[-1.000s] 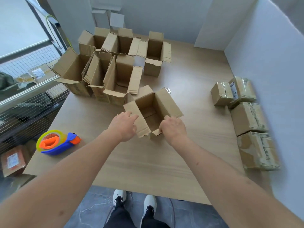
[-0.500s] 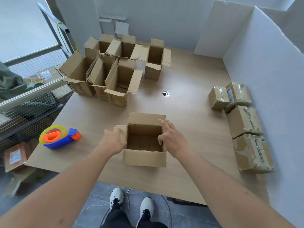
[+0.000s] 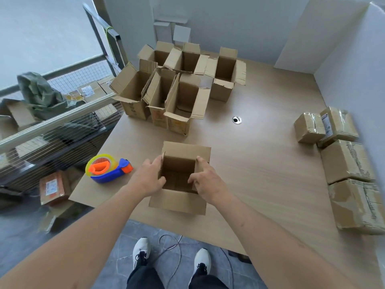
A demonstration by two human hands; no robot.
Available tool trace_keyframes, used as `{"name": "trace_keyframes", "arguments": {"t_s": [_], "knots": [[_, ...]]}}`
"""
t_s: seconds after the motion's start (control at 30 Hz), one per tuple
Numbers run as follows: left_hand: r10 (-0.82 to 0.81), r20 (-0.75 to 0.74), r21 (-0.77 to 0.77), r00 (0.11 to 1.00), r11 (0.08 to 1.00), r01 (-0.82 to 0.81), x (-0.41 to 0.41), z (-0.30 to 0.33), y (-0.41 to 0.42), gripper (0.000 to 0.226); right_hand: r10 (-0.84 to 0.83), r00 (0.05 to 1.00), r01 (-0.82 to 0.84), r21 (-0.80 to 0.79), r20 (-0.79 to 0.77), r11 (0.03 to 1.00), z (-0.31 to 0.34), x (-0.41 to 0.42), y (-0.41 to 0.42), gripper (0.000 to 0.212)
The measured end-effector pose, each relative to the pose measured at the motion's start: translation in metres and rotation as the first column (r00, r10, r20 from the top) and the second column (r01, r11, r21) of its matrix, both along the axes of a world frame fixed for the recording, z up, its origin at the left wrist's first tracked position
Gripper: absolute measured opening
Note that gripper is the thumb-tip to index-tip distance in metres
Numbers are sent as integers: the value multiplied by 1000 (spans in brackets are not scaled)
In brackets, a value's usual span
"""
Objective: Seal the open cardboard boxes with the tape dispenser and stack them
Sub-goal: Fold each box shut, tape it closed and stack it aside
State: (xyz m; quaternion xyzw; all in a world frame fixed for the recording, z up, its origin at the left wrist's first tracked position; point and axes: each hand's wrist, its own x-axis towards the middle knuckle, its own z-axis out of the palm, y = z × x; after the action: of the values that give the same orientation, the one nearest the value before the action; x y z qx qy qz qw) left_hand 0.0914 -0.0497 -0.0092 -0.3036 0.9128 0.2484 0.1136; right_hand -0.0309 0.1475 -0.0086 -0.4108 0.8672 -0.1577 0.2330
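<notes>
An open cardboard box (image 3: 179, 202) stands upright near the table's front edge, its near and far flaps spread out. My left hand (image 3: 149, 177) grips the box's left side flap, which stands up. My right hand (image 3: 205, 180) grips the right side flap, thumb inside the box. A blue, yellow and orange tape dispenser (image 3: 107, 171) lies on the table left of my left hand, apart from it. Several open boxes (image 3: 166, 97) cluster at the back left. Sealed taped boxes (image 3: 345, 161) line the right wall.
The wooden table (image 3: 260, 163) has a round cable hole (image 3: 237, 119) past the box. A white partition (image 3: 354, 65) bounds the right and back sides. A wire cage (image 3: 52, 138) with parcels stands left; cardboard lies on the floor by my feet.
The box came from the middle of the table toward me and was turned square. Both hands shifted onto its side flaps and raised them upright.
</notes>
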Motion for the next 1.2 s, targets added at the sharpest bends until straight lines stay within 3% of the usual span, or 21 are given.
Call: {"name": "trace_keyframes", "arguments": {"t_s": [0.23,0.33,0.43,0.57,0.67,0.73,0.83,0.93,1.03,1.13,1.2], "knots": [[-203,140,245,969,955,165,20,-29,-46,127,-92,995,94,96,-25,991,-9,26,-40,44],[-415,191,286,889,890,354,25,-26,-68,162,-307,949,312,66,-79,948,-13,35,-52,56],[-564,209,173,799,825,538,26,-25,-73,178,-508,857,513,42,-87,857,-13,42,-60,75],[-663,160,-58,731,733,678,35,-25,-60,159,-608,791,612,68,-71,788,-12,49,-68,84],[-756,98,-44,648,647,761,41,-28,-60,136,-610,789,614,85,-74,785,-7,47,-72,94],[-726,6,66,688,687,724,39,-26,-68,117,-612,789,613,115,-52,781,-2,42,-76,108],[-577,-155,248,802,763,597,30,-24,-82,66,-598,801,596,119,-20,794,6,24,-86,122],[-487,-205,276,849,803,528,23,-25,-88,42,-547,837,544,108,-8,832,11,1,-98,126],[-410,-283,178,867,866,467,19,-24,-87,40,-530,847,528,59,33,847,10,-11,-106,117],[-293,-294,69,910,943,326,19,-24,-76,62,-575,813,574,35,90,818,-1,-13,-106,109],[-127,-267,93,955,983,157,19,-27,-67,77,-604,786,607,20,133,794,-7,-13,-102,103]]}}
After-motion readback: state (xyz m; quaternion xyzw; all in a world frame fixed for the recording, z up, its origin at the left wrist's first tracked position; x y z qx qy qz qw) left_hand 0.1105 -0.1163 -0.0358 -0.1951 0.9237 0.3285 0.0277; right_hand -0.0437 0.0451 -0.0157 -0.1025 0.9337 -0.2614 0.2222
